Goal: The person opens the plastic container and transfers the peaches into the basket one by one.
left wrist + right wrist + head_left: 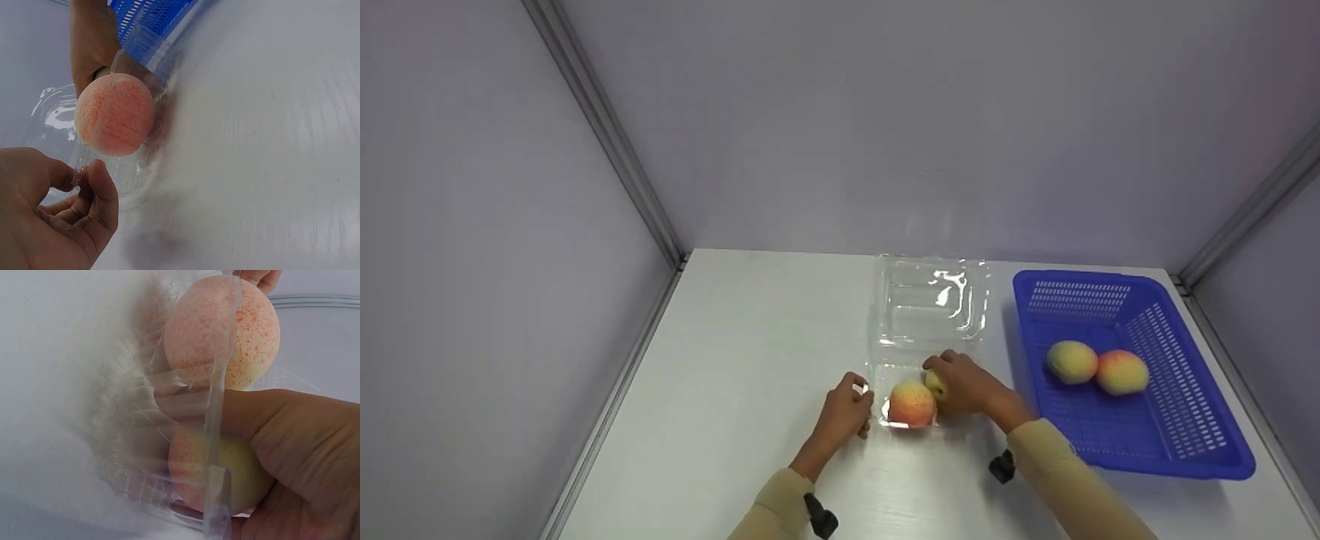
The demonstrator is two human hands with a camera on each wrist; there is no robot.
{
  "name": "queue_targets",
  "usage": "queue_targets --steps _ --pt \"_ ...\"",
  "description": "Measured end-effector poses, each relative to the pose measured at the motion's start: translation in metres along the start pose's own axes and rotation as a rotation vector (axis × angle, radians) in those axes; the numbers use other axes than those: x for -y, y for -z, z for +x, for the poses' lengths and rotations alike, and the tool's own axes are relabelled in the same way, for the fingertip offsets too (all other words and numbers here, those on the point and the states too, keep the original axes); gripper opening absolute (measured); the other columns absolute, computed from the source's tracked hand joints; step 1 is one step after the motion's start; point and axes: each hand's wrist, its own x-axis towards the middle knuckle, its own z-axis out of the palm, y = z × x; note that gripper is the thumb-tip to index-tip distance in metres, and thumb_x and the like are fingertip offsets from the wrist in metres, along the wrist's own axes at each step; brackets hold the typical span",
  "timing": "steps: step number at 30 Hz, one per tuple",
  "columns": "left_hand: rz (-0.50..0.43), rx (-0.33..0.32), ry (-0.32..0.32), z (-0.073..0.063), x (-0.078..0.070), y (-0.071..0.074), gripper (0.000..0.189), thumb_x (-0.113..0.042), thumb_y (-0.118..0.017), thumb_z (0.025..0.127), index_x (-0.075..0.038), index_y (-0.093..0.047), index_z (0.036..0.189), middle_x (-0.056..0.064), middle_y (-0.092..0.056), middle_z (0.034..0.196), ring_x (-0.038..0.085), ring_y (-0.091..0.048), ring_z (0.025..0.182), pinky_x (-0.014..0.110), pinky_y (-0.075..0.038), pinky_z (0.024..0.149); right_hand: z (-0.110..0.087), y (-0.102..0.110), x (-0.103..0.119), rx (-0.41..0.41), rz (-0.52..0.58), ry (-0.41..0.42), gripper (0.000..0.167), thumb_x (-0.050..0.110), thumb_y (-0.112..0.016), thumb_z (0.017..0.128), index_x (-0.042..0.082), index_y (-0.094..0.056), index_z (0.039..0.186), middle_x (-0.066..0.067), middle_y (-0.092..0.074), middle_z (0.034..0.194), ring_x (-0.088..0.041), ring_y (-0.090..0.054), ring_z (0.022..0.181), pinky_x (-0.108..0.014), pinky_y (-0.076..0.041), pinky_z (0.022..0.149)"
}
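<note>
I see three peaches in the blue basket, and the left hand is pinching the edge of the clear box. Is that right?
Not quite: the head view shows two peaches in the blue basket, not three. The left hand is indeed pinching the edge of the clear box.

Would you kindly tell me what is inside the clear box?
Inside the box are the left peach and the right peach, which the right hand grips. That hand covers part of the right peach; the floor directly beneath both peaches is hidden.
</note>
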Motion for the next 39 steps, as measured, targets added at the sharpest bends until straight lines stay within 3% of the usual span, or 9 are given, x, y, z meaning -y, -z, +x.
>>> queue_targets --steps 12,33,39 --pt "0.011 0.000 0.003 0.0008 0.0010 -0.0007 0.025 -0.013 -0.056 0.108 0.003 -0.054 0.127 0.000 -0.058 0.071 0.009 -0.056 0.050 0.022 -0.052 0.046 0.0007 -0.0056 -0.0077 -0.097 -0.017 0.121 0.048 0.001 -0.086 0.071 0.003 -0.066 0.115 -0.015 -0.062 0.101 -0.027 -0.054 0.085 -0.035 -0.045 0.069" --pt "0.027 -0.001 0.003 0.0008 0.0010 0.0002 0.026 -0.013 -0.057 0.108 0.003 -0.055 0.128 0.001 -0.058 0.072 0.010 -0.057 0.051 0.024 -0.052 0.047 0.0018 -0.0059 -0.0086 -0.067 -0.015 0.082 0.052 0.003 -0.087 0.071 0.005 -0.066 0.119 -0.013 -0.062 0.106 -0.028 -0.056 0.090 -0.038 -0.049 0.073" --pt "0.015 0.000 -0.005 -0.0012 -0.0002 0.0002 0.018 -0.012 -0.056 0.108 0.001 -0.053 0.120 0.000 -0.058 0.071 0.009 -0.056 0.050 0.022 -0.051 0.047 0.0008 -0.0060 -0.0086 -0.090 -0.005 0.105 0.050 0.003 -0.088 0.069 0.005 -0.067 0.114 -0.012 -0.062 0.102 -0.025 -0.053 0.086 -0.034 -0.045 0.070"
